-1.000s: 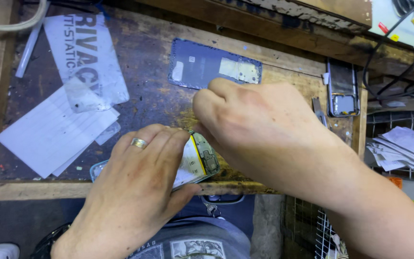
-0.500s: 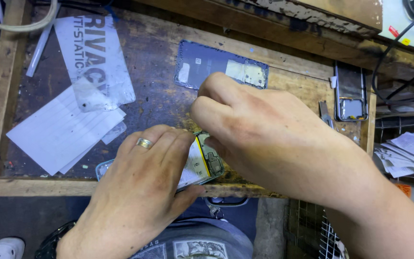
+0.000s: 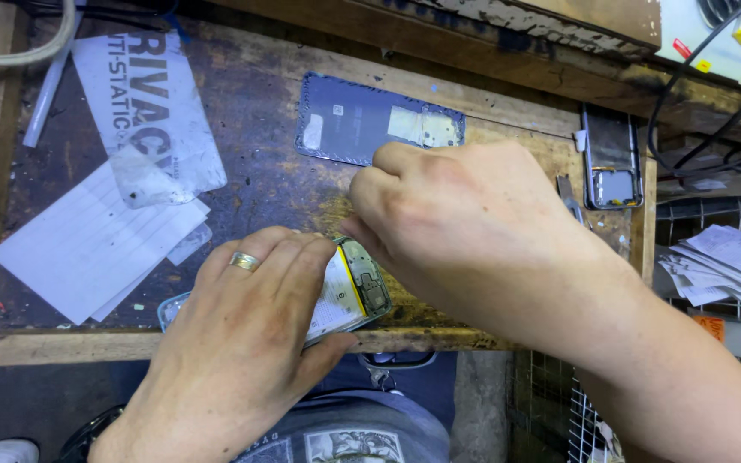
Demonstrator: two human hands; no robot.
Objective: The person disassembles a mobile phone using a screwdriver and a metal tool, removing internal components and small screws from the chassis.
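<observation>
Scanning left to right: white lined paper sheet (image 3: 87, 249) lies flat on the worn wooden bench (image 3: 259, 184), with an anti-static bag (image 3: 152, 111) overlapping its top edge. Left hand (image 3: 233, 343), ring on one finger, is pressed flat over the opened phone (image 3: 353, 291) at the bench's front edge; fingers together and laid across the phone body, thumb hooked under the near side, pinning it. Phone's right end shows, with exposed board and a yellow strip. Right hand (image 3: 465, 231) is curled above that exposed end, fingertips bunched down at the phone's top corner; cannot tell whether they pinch anything, the knuckles hide it. Behind the right hand, the detached dark-blue back cover (image 3: 362, 124) lies inside-up, well apart from the phone. Far right: a second phone frame (image 3: 612, 163) near the bench edge.
</observation>
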